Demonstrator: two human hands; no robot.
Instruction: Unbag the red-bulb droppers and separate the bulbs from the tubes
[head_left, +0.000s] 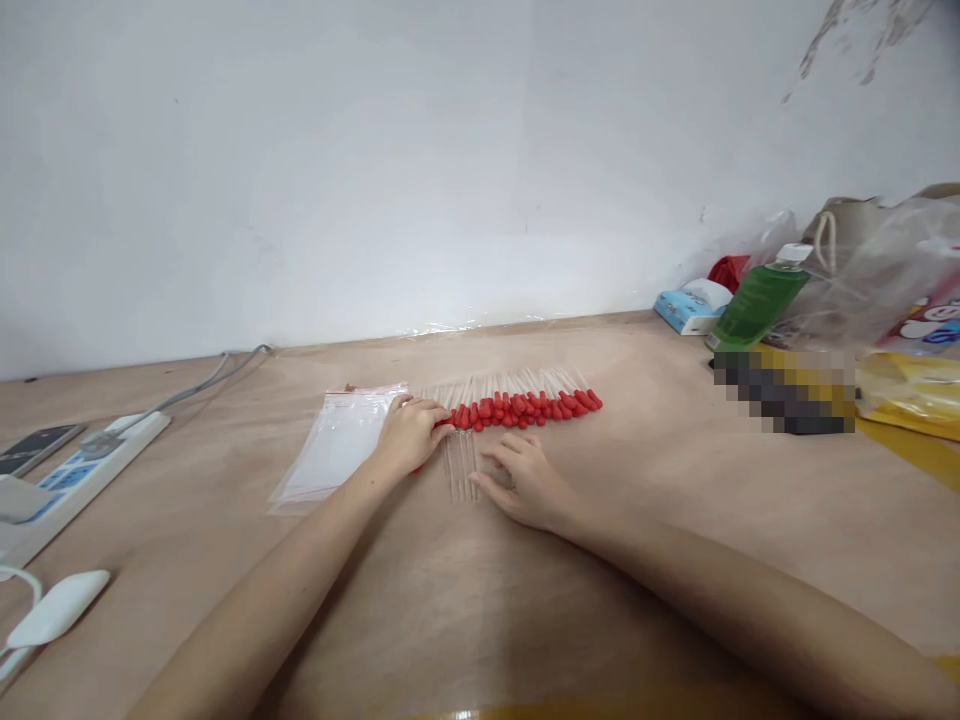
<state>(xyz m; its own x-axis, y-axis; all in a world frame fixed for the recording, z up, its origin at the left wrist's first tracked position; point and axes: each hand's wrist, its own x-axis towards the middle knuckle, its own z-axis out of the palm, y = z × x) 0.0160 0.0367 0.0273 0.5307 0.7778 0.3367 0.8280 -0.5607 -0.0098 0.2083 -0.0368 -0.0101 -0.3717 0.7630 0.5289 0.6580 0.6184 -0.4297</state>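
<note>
A row of clear glass droppers with red rubber bulbs (529, 405) lies across the middle of the wooden table. A few droppers (459, 462) lie apart, pointing toward me. My left hand (411, 432) is curled over their bulb ends, fingers closed round them. My right hand (525, 480) lies just right of their thin tips, fingers bent and touching the glass. A stack of clear zip bags (334, 450) with a red seal line lies flat just left of my left hand.
A white power strip (82, 470) with a grey cable, a phone (37, 445) and a white adapter (56, 607) are at the left. At the right stand a green bottle (757, 300), a tissue pack (686, 308), plastic bags (877, 270) and yellow packets (911, 395). A white wall is behind.
</note>
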